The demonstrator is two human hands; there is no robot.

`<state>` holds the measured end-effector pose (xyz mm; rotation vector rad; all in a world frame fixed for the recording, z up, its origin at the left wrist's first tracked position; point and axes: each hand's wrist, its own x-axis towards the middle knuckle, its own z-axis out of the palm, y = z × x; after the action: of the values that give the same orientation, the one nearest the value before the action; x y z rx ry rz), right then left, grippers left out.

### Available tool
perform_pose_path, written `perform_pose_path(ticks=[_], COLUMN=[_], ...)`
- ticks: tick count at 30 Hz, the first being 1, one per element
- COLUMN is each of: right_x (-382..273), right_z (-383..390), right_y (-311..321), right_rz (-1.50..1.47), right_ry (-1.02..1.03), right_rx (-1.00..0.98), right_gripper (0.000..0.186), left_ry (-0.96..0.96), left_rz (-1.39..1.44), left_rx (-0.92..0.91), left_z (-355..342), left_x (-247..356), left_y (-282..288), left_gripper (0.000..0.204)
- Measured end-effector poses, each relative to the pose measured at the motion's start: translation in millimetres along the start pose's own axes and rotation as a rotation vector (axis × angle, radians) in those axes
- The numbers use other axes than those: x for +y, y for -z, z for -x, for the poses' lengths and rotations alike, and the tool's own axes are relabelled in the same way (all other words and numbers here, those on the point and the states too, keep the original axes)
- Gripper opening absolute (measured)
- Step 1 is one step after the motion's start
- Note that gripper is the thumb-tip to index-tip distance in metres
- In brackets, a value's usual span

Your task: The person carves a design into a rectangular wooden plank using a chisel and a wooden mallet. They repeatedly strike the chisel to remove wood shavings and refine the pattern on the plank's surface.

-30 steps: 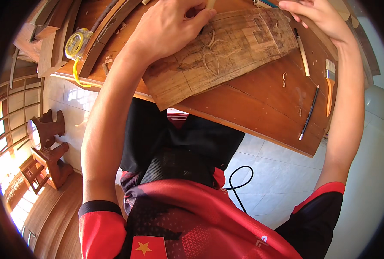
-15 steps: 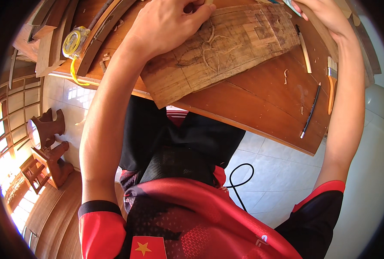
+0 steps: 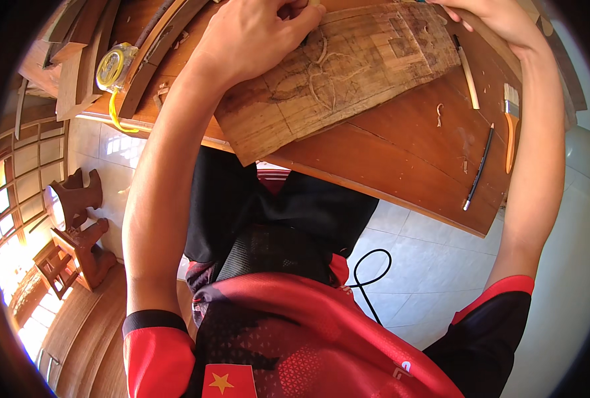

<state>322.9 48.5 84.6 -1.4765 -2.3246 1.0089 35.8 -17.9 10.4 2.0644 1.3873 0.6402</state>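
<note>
A worn brown board (image 3: 348, 79) with a carved outline of curved shapes lies slantwise on the table, its near left corner jutting over the edge. My left hand (image 3: 252, 40) rests at its far left side, fingers curled and thumb pressed against a small pale piece (image 3: 313, 2) that the top edge of the picture cuts off. Past the board's far right corner, my right hand (image 3: 491, 16) is bent inward with curled fingers. A sliver of something bluish shows by its fingertips, too little to name.
Right of the board lie a pale stick with a dark tip (image 3: 467, 73), a dark pencil (image 3: 479, 169) and a paintbrush (image 3: 510, 129). A yellow tape measure (image 3: 112, 69) sits at the left beside wood strips (image 3: 146, 63). Wood shavings (image 3: 440, 114) dot the brown table (image 3: 401, 146).
My right hand has shifted slightly up and left, and the pale bluish thing at its fingers has mostly left the picture. The left hand and the board have barely moved.
</note>
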Motion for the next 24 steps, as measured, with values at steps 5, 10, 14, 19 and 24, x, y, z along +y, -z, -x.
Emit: perform_pose_path(ticks=[5, 10, 14, 19, 24], right_x=[-5, -18, 5, -8, 2], right_z=[6, 15, 10, 4, 2], right_y=[2, -6, -2, 1, -1], right_rz=[-0.054, -0.161, -0.072, -0.022, -0.136], right_ry=[-0.086, -0.115, -0.011, -0.138, -0.137], right_rx=[0.064, 0.144, 0.075, 0.015, 0.16], right_gripper=[0.04, 0.039, 0.037, 0.035, 0.042], left_ry=[-0.125, -0.035, -0.038, -0.122, -0.073], left_rz=[0.03, -0.032, 0.016, 0.038, 0.004], left_rx=[0.002, -0.027, 0.006, 0.039, 0.023], left_z=[-3, -2, 0, 0, 0], left_x=[-9, -4, -3, -8, -5], left_y=[-3, 1, -2, -2, -2], left_gripper=[0.034, 0.033, 0.033, 0.032, 0.031])
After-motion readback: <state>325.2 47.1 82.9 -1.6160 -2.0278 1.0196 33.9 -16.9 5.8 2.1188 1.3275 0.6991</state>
